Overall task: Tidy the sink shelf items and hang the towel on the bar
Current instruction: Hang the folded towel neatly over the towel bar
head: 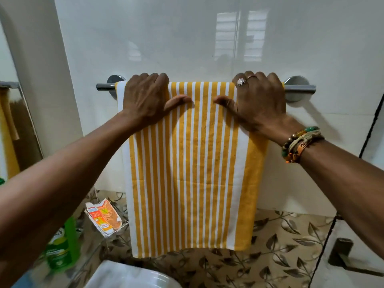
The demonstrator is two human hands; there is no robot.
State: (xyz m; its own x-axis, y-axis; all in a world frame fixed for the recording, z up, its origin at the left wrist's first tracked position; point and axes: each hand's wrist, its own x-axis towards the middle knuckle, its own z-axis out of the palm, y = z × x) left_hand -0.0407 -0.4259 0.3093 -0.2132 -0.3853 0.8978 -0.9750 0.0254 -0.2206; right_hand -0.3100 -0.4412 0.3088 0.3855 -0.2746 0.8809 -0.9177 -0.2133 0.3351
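Striped towel [191, 163] hung draped over bar [300, 88]. Both left grip [145, 98] and right grip [259, 98] clasped towel atop the bar, fingers [153, 77] curled behind, thumbs [179, 99] pressed on front.

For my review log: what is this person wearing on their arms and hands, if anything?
No sleeves are in view on either arm. The left hand wears no jewellery. The right hand has a chunky silver ring on one finger and a thin band on the next. Its wrist carries stacked bracelets: green, brown and orange beads plus a twisted cloth band.
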